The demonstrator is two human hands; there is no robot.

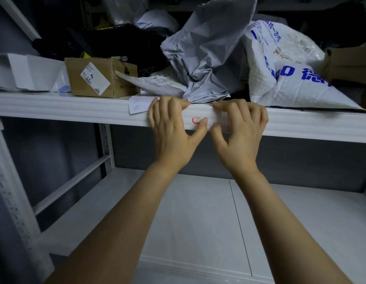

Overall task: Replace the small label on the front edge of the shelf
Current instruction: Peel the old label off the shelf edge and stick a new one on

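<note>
Both hands are up on the front edge of the shelf (75, 111). The left hand (172, 128) has its fingers curled over the top lip and its thumb pressed on the face beside a small label (197, 120) with a red mark. It grips nothing, just pins. The right hand (239, 128) is likewise half-curled with fingertips on the top lip, its thumb down at the label's right end, where a pale, slightly see-through strip lies under the fingers; cannot tell if it is being peeled or smoothed down. The label sits flat on the edge between the two thumbs.

A loose paper slip (139, 105) with handwriting hangs off the edge just left of the left hand. Above sit a cardboard box (100, 76), a crumpled grey mailer bag (206, 58) and a white bag with blue print (290, 78).

Judgement: the step is working the label on the edge. To do it well, keep the left thumb anchoring one end, run the right thumb along in one direction, keep it level with the ridges, and avoid nudging the grey bag overhanging the lip.
</note>
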